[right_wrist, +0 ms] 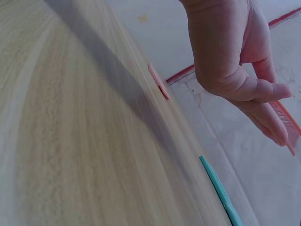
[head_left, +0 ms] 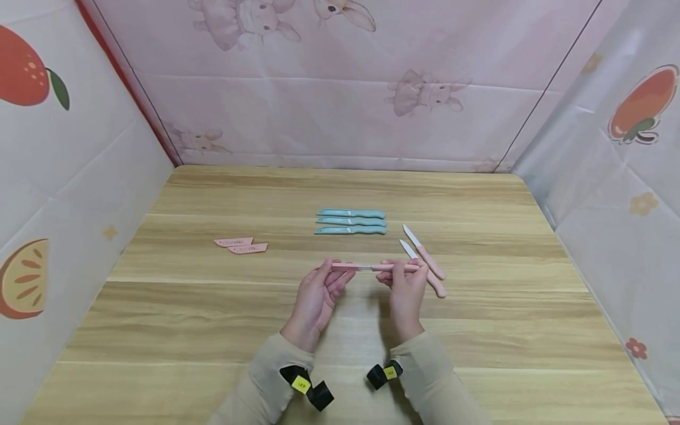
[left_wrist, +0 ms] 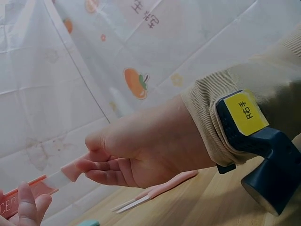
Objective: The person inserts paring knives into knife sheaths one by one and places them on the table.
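My left hand point(head_left: 316, 301), my right hand point(head_left: 408, 292): bare. My left sleeve point(head_left: 260, 378), right sleeve point(head_left: 432, 378): long, beige. Right cuff point(left_wrist: 207, 120): ribbed knit. Left wrist unit point(head_left: 321, 396): black, yellow label point(head_left: 301, 385), print too small to read. Right wrist unit point(left_wrist: 269, 165): dark housing, angled arm, blunt head; yellow tag point(left_wrist: 245, 113), black print, "R" plus two Chinese characters.

Laid directly on the wood-grained surface point(head_left: 175, 330): at left, two pink sheaths point(head_left: 247, 249); near the middle, three parallel teal knives point(head_left: 352, 222); at right, two bare-bladed pink knives point(head_left: 431, 261).
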A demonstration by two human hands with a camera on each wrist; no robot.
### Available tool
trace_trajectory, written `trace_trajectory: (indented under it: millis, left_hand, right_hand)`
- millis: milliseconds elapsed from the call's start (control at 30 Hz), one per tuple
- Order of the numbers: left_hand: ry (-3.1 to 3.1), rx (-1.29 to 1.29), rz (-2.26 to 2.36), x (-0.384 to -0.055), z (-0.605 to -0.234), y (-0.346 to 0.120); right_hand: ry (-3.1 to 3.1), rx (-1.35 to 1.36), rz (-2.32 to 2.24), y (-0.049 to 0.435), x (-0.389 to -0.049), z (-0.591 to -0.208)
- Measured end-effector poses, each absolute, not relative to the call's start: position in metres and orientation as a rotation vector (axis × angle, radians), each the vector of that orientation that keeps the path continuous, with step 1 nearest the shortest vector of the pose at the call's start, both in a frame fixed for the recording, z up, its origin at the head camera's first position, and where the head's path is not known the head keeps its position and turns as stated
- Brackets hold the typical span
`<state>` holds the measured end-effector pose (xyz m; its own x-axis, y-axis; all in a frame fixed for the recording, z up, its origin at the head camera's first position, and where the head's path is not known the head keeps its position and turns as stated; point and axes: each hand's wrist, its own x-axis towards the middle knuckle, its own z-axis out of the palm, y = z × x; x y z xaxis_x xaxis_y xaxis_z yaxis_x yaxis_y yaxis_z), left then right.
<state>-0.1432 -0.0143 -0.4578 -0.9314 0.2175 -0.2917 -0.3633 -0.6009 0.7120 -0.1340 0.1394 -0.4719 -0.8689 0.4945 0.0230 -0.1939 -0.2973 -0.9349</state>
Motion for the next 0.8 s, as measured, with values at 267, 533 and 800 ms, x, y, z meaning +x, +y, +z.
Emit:
trace_trajectory:
  millis: [267, 533, 800]
  left_hand:
    - [1.188, -0.249, 2.540, -0.1433, -0.4589, -0.0146]
    - [1.177, -0.230, 2.555, -0.1427, -0.4613, -0.0145]
    - [1.189, -0.229, 2.546, -0.1415, -0.4605, -0.0152]
  right_hand:
    - [-1.528, -0.349, 2.201, 0.1379, -0.1341, -0.4725]
    - [-1.473, -0.327, 2.218, 0.1351, -0.1361, -0.4736]
    - [-1.465, -0.335, 2.204, 0.1328, -0.1369, -0.4744]
